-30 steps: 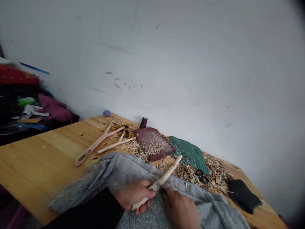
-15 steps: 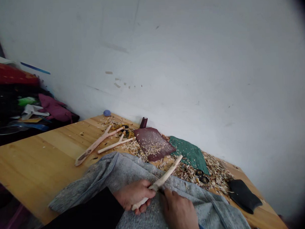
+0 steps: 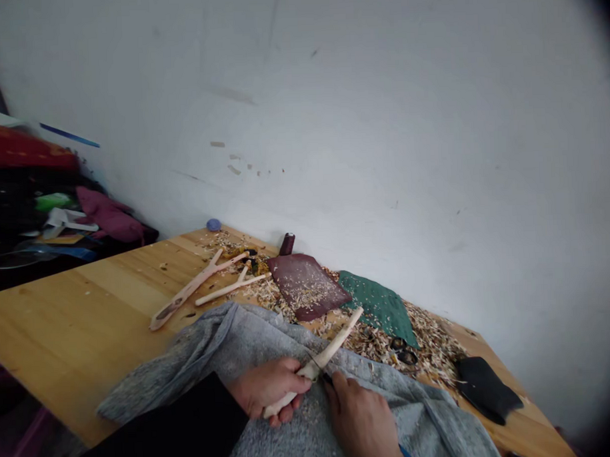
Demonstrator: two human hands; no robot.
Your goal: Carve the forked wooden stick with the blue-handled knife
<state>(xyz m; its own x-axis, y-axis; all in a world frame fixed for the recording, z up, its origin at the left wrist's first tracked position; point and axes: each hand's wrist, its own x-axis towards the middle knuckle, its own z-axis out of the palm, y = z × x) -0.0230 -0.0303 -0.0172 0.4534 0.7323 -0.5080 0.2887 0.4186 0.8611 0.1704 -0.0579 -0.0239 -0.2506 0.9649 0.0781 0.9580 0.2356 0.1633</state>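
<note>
My left hand is closed round the lower part of a peeled, pale stick, which slants up to the right over a grey cloth. In my right hand is a knife, its dark handle mostly covered by my fingers. The thin blade lies across the stick just beyond my left hand. Behind the stick, a maroon piece of sandpaper-like sheet and a green one lie among wood shavings.
Two peeled forked sticks, a larger one and a smaller one, lie on the wooden table. A dark thread spool stands by the wall. At right is a black pad-like item. Clutter fills the far left.
The knife has moved slightly up along the stick, and its blade now shows across the wood. My right hand has shifted a little; my left hand keeps its grip.
</note>
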